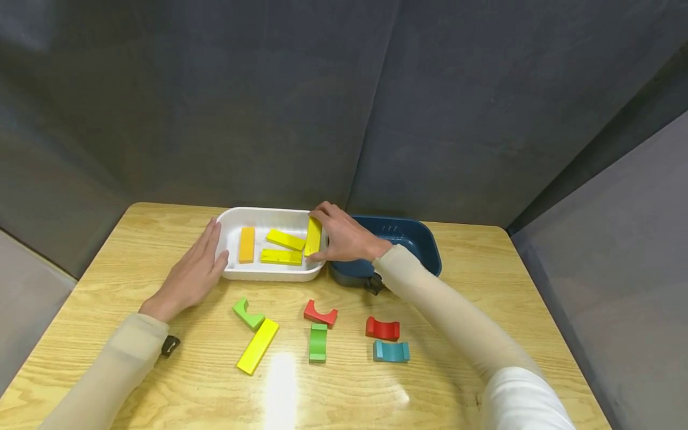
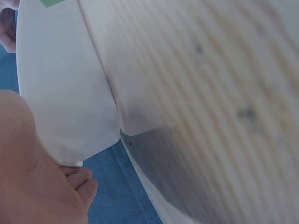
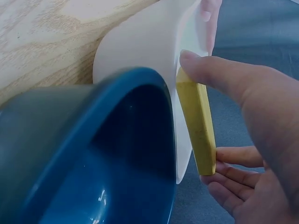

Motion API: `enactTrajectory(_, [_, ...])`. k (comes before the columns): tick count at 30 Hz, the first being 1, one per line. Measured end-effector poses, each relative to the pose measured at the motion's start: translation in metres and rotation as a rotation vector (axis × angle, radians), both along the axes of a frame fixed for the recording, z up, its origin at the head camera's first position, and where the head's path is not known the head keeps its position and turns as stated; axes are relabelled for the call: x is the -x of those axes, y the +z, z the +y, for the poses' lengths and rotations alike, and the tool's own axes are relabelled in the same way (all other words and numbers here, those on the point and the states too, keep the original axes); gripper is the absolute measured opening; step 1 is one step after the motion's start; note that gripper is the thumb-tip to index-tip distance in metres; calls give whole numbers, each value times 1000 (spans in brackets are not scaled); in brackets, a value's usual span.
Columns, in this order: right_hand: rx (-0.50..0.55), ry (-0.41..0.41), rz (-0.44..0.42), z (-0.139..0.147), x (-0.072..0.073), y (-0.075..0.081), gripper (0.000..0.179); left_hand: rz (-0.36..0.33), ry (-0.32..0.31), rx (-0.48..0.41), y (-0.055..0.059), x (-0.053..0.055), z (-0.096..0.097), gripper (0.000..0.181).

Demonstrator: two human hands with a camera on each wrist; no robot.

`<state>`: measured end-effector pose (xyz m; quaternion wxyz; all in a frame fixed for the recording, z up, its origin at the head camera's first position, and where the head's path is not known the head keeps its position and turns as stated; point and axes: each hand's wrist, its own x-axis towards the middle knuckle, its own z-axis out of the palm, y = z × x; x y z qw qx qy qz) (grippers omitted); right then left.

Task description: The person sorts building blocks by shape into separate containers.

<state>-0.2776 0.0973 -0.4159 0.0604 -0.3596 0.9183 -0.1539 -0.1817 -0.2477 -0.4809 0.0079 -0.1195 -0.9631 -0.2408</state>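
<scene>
My right hand (image 1: 349,234) pinches a yellow block (image 1: 313,236) by its two ends, thumb at the near end and fingers at the far end. The block is at the right side of the white tray (image 1: 271,276), and in the right wrist view the same yellow block (image 3: 198,126) stands at the tray's rim. Fingers nearly straight, my left hand (image 1: 196,269) rests against the tray's left side. Inside the tray lie an orange block (image 1: 246,245) and two yellow blocks, one slanted (image 1: 285,239) and one level (image 1: 281,257).
A dark blue tray (image 1: 430,245) stands right beside the white one, under my right forearm. Nearer me on the wooden table (image 1: 462,382) lie a yellow block (image 1: 258,346), light green arch (image 1: 248,315), green arch (image 1: 318,343), two red arches (image 1: 320,314) and a teal arch (image 1: 391,351).
</scene>
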Motion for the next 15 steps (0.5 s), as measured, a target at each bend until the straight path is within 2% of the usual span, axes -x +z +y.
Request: enactTrajectory(15, [41, 7, 17, 5, 1, -2, 97, -9, 4, 6, 0, 0, 0, 74])
